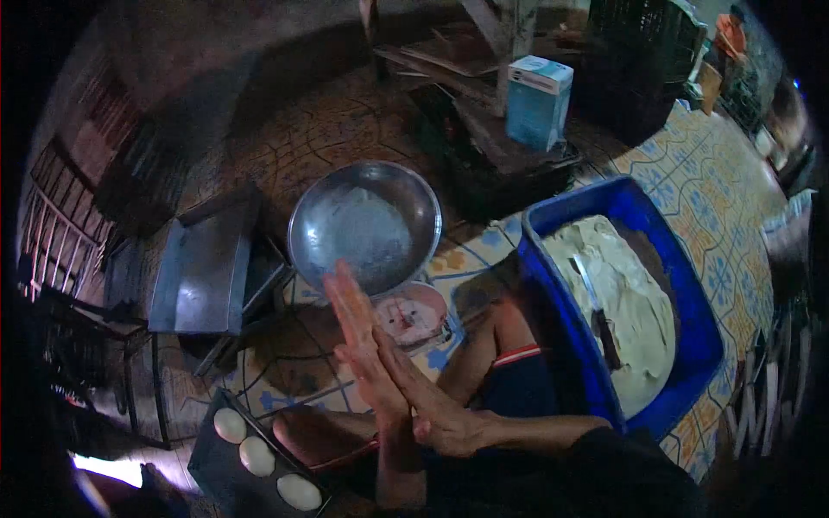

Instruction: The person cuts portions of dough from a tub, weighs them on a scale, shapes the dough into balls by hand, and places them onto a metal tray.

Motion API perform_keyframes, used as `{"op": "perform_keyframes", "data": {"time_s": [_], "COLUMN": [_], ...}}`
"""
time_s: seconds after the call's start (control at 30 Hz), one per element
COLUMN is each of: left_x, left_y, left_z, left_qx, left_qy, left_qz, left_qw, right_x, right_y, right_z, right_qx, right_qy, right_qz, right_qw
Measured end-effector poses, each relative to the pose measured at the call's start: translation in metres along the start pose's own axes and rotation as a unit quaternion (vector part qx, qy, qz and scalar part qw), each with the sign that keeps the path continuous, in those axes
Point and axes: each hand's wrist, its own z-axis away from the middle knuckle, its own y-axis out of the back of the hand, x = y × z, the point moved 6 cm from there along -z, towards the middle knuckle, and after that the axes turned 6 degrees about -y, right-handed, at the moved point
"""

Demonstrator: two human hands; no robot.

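Observation:
My left hand [363,350] and my right hand [442,421] are pressed together, palm to palm, above my lap. The fingers of both are stretched out straight. Whether anything lies between the palms is hidden. Below and to the left, a dark tray [226,473] carries three round pale dough balls [256,456]. Just beyond my fingertips is a wide metal bowl [363,229] with a whitish coating inside, above a pinkish dial scale [410,316]. At my right, a blue tub [710,350] holds a large mass of pale dough [635,324], with a dark-handled knife [605,338] lying on it.
Metal pans [200,281] stand on a dark frame at the left. A blue and white box [539,105] sits at the back near wooden planks [449,73]. The floor [682,173] is patterned tile. A person in orange [730,36] is far off at the upper right.

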Motion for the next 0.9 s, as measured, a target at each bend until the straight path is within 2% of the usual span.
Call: {"op": "perform_keyframes", "data": {"time_s": [0.07,0.1,0.13,0.2,0.27,0.33,0.37,0.4,0.43,0.47,0.5,0.53,0.57,0.6,0.67,0.73,0.77,0.83,0.87,0.9], "left_x": [-0.028,-0.051,-0.072,-0.088,-0.098,-0.116,-0.132,-0.149,-0.165,-0.174,-0.181,-0.186,-0.191,-0.199,-0.199,-0.208,-0.213,-0.237,-0.251,-0.266], "left_y": [0.006,0.006,0.007,-0.003,-0.013,-0.038,-0.05,-0.06,-0.069,-0.069,-0.074,-0.073,-0.069,-0.063,-0.05,-0.003,0.0,-0.023,-0.034,-0.047], "left_z": [0.04,0.071,0.093,0.085,0.054,0.024,0.03,0.048,0.068,0.075,0.089,0.107,0.122,0.131,0.118,0.099,0.091,0.067,0.059,0.051], "left_qx": [-0.019,-0.041,-0.058,-0.051,-0.022,-0.003,0.024,0.066,0.099,0.111,0.019,-0.08,-0.185,-0.286,-0.276,-0.12,-0.121,-0.16,-0.161,-0.251], "left_qy": [0.063,0.137,0.189,0.199,0.169,0.146,0.136,0.127,0.125,0.14,0.221,0.29,0.337,0.356,0.375,0.35,0.353,0.33,0.335,0.309], "left_qz": [-0.081,-0.156,-0.203,-0.18,-0.073,0.126,0.292,0.507,0.638,0.637,0.431,0.198,-0.047,-0.282,-0.284,-0.336,-0.336,-0.247,-0.246,-0.407], "left_qw": [0.995,0.977,0.959,0.962,0.983,0.981,0.946,0.85,0.753,0.75,0.874,0.933,0.922,0.843,0.838,0.866,0.865,0.897,0.895,0.822], "right_x": [0.008,0.008,0.005,-0.004,0.001,0.017,0.03,0.023,0.018,0.015,0.013,0.016,0.025,0.031,0.058,0.085,0.094,0.095,0.099,0.101], "right_y": [0.022,0.028,0.036,0.061,0.071,0.06,0.078,0.1,0.134,0.169,0.205,0.238,0.264,0.29,0.333,0.336,0.326,0.315,0.318,0.326], "right_z": [0.007,0.013,0.018,0.022,0.043,0.062,0.06,0.057,0.058,0.063,0.073,0.09,0.109,0.136,0.188,0.233,0.241,0.249,0.251,0.255], "right_qx": [0.022,0.037,0.066,0.121,0.162,0.087,0.077,0.092,0.166,0.239,0.309,0.376,0.414,0.445,0.364,0.215,0.217,0.292,0.302,0.297], "right_qy": [-0.066,-0.075,-0.064,-0.024,-0.013,0.046,0.038,0.038,-0.014,-0.068,-0.024,0.018,-0.087,-0.188,-0.279,-0.453,-0.456,-0.469,-0.456,-0.469], "right_qz": [0.077,0.071,0.037,-0.011,-0.028,0.111,0.137,0.141,0.126,0.108,0.105,0.102,0.143,0.183,0.367,0.498,0.497,0.529,0.526,0.469], "right_qw": [0.995,0.994,0.995,0.992,0.986,0.989,0.987,0.985,0.978,0.963,0.945,0.921,0.895,0.856,0.809,0.707,0.706,0.644,0.652,0.687]}}
